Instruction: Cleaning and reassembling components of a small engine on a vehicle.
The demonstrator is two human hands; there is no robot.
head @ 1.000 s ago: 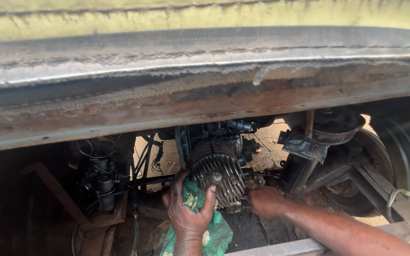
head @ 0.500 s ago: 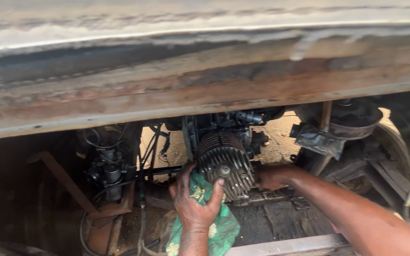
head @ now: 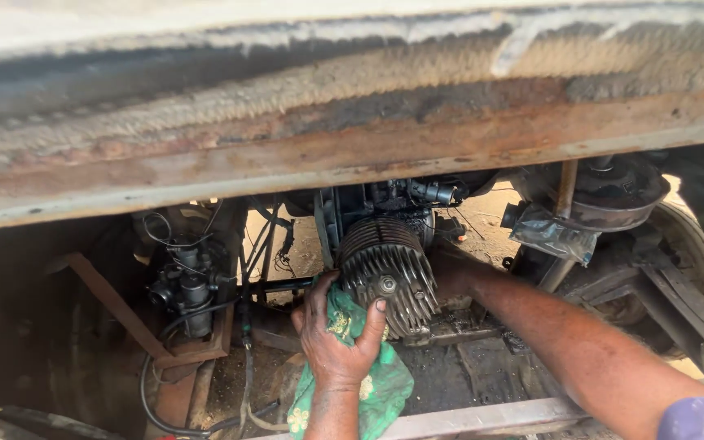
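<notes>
Under the long rusty frame rail (head: 352, 155) of a vehicle sits a finned engine cylinder (head: 385, 273), dark and oily, its ribs facing the camera, and everything here is placed against it. The left hand (head: 337, 342) presses a green patterned rag (head: 372, 383) against the lower left of the cylinder, fingers curled around the cloth with the thumb up against the fins beside the small round fitting at the centre of the head; most of the rag hangs down below the cylinder. The right hand (head: 450, 273) reaches in from the right and rests against the cylinder's right flank, but it is half in shadow behind the fins, and I cannot tell whether its fingers are spread or closed on anything. To the left of the cylinder, well apart, stands a black carburettor-like unit (head: 187, 285) with hoses on a rusty bracket. To the right lies a part wrapped in clear plastic (head: 552, 236), below a round dark drum. Judging by the fins, which look grimy across most of their face, the wiping seems at an early or middle stage: the lower left is being worked, and the upper ribs and right side appear yet to be cleaned
</notes>
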